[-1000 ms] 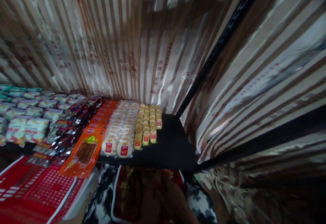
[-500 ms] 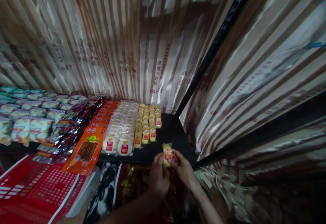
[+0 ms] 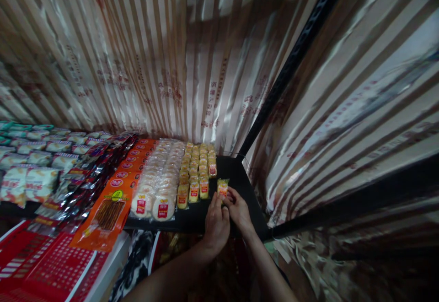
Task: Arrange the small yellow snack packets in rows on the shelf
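Two hands meet over the black shelf (image 3: 236,187), both pinching one small yellow snack packet (image 3: 222,187) between their fingertips. Left hand (image 3: 216,223) grips its lower left edge, right hand (image 3: 239,210) its lower right. That packet stands upright on the bare shelf just right of the rows of yellow packets (image 3: 197,170). Further left lie round white cakes (image 3: 159,185) and orange packs (image 3: 118,190).

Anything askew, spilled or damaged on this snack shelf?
One thing: the front orange packet hangs over the edge of the black shelf, tilted out of its row. The yellow packs and round cakes lie in tidy rows. Both hands, left and right, hold one small yellow packet. Nothing spilled or torn.
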Demonstrator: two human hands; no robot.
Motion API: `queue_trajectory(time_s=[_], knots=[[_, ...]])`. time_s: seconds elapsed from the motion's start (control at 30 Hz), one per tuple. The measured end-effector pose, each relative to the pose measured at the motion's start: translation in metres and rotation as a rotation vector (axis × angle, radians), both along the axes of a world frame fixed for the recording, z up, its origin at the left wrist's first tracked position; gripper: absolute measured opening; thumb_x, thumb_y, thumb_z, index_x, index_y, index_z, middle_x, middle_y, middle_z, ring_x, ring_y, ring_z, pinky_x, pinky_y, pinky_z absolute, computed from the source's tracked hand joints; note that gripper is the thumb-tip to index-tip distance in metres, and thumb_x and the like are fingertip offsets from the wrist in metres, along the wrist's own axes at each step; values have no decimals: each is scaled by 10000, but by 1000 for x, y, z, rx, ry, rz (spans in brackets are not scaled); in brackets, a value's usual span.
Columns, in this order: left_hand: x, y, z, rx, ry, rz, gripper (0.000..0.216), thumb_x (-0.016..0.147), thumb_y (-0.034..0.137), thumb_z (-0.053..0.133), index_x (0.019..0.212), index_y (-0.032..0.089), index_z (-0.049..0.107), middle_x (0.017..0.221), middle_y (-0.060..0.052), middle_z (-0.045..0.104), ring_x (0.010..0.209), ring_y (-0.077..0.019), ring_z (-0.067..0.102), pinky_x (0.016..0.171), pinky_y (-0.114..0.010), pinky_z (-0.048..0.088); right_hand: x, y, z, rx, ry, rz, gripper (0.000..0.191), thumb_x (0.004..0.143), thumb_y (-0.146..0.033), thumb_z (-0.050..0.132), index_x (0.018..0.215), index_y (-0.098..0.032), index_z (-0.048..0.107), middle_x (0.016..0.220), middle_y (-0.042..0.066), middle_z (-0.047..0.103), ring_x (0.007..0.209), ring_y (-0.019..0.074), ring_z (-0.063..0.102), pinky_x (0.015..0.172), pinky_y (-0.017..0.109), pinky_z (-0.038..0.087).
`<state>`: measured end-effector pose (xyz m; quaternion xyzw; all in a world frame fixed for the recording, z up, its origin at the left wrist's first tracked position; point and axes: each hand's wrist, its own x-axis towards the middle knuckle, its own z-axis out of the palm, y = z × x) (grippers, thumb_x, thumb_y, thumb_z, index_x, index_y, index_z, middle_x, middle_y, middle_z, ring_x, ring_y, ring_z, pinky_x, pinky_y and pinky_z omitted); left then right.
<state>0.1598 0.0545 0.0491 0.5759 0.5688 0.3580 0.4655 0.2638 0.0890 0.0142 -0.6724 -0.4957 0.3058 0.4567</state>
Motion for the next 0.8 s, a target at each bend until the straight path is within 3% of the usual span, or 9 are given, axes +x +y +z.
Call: queue_trajectory(time_s=[0.37, 0.8], knots=[[14, 41, -5, -33, -91, 76, 477, 832, 215, 361, 1297, 146, 444, 1421, -50, 363, 1328, -145, 287, 1131, -301, 164, -5, 53, -1, -3, -145, 11, 440, 717, -290, 501, 1140, -177, 548, 1033, 72, 633, 869, 174, 620, 788, 304, 504], [26, 61, -34, -14, -103, 82, 512, 833, 213, 364, 1328, 81, 377, 1439, -102, 326, 1355, -161, 216, 1135, -276, 112, -12, 64, -5, 5, -190, 52, 480, 733, -297, 468, 1186, -146, 521, 1122, 114, 583, 959, 200, 590, 845, 311, 480]])
